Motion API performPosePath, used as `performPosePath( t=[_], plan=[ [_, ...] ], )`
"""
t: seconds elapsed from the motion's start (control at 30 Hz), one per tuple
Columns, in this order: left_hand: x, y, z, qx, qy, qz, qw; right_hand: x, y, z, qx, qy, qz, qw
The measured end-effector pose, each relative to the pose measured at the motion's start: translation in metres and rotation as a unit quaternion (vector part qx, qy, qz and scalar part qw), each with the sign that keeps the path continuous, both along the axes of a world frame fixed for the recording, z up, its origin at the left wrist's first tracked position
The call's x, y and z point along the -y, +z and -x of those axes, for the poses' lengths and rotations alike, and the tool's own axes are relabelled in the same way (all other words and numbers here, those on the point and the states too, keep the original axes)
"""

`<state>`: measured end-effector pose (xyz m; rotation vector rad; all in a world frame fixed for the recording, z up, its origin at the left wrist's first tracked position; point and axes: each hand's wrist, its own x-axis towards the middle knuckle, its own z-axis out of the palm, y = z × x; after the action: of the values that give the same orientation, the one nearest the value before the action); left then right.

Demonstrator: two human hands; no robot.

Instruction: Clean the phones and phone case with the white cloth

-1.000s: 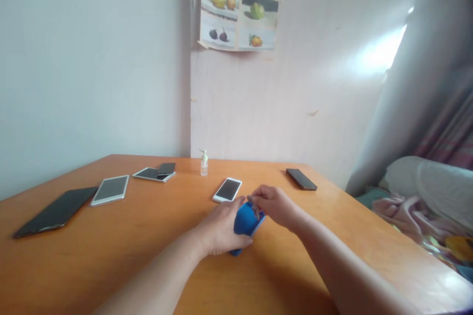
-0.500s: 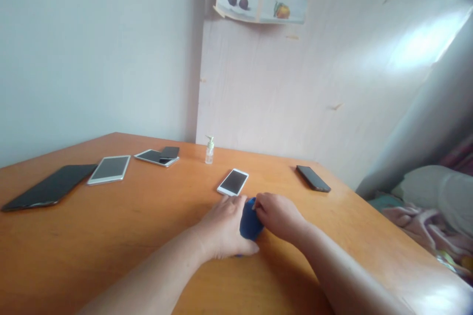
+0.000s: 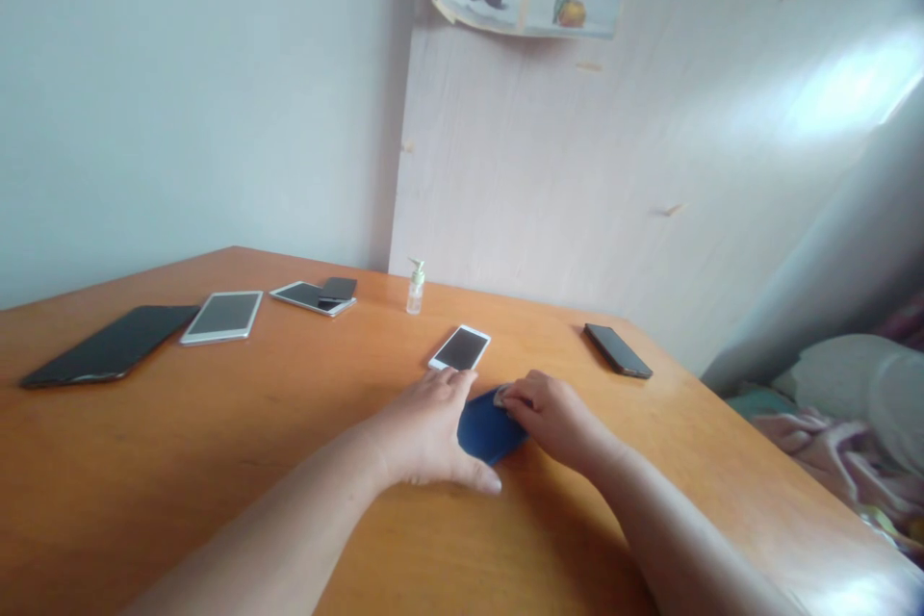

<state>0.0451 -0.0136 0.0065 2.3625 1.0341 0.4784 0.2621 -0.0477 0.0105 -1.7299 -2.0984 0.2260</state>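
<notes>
A flat blue slab, the shape and size of a phone (image 3: 491,428), lies on the wooden table in front of me. My left hand (image 3: 437,428) grips it from the left, fingers along its far edge and thumb near its close edge; the left end is hidden under the hand. On its far right part, my right hand (image 3: 552,416) is closed with fingertips pinching a small whitish wad (image 3: 500,396), perhaps a cloth, pressed to the blue surface. Just beyond my left fingers lies a white phone (image 3: 460,348) with a dark screen.
A pump bottle (image 3: 414,291) stands behind the white phone. To the right lies a black phone (image 3: 617,350). At left are a black tablet (image 3: 108,346), a white tablet (image 3: 222,318), and another white device (image 3: 299,295) with a dark phone (image 3: 338,289) on it.
My left hand has shifted slightly left, and my right hand slightly right. More of the blue slab shows between them, and the whitish wad has come into view. The camera has turned slightly.
</notes>
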Motion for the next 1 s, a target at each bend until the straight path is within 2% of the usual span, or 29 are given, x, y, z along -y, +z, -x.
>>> performPosePath(
  t=[0.17, 0.23, 0.4, 0.43, 0.6, 0.8, 0.93, 1.0],
  plan=[
    [-0.001, 0.005, 0.008, -0.031, 0.016, -0.007, 0.999, -0.001, -0.004, 0.004, 0.056, -0.072, -0.024, 0.996],
    [-0.001, 0.004, 0.008, -0.026, 0.023, 0.000, 0.999, 0.001, -0.005, 0.011, 0.068, -0.079, -0.021, 0.994],
    [0.000, 0.005, 0.008, -0.010, 0.028, 0.018, 0.999, 0.003, -0.003, 0.023, 0.016, 0.032, -0.003, 0.999],
    [0.000, 0.004, 0.008, -0.010, 0.027, 0.017, 0.999, 0.002, -0.003, 0.022, 0.008, 0.034, -0.002, 0.999],
    [-0.001, 0.001, 0.006, -0.011, 0.016, -0.001, 1.000, -0.002, -0.005, 0.013, 0.048, -0.081, -0.019, 0.995],
    [0.001, 0.004, 0.004, 0.002, 0.022, 0.005, 1.000, -0.002, -0.006, 0.020, 0.021, -0.017, -0.002, 1.000],
    [0.001, 0.005, 0.003, -0.009, 0.017, -0.011, 1.000, -0.003, -0.005, 0.018, 0.061, -0.086, -0.026, 0.994],
    [0.000, 0.003, 0.003, -0.008, 0.014, -0.014, 1.000, -0.002, -0.006, 0.019, 0.072, -0.091, -0.035, 0.993]
  ],
)
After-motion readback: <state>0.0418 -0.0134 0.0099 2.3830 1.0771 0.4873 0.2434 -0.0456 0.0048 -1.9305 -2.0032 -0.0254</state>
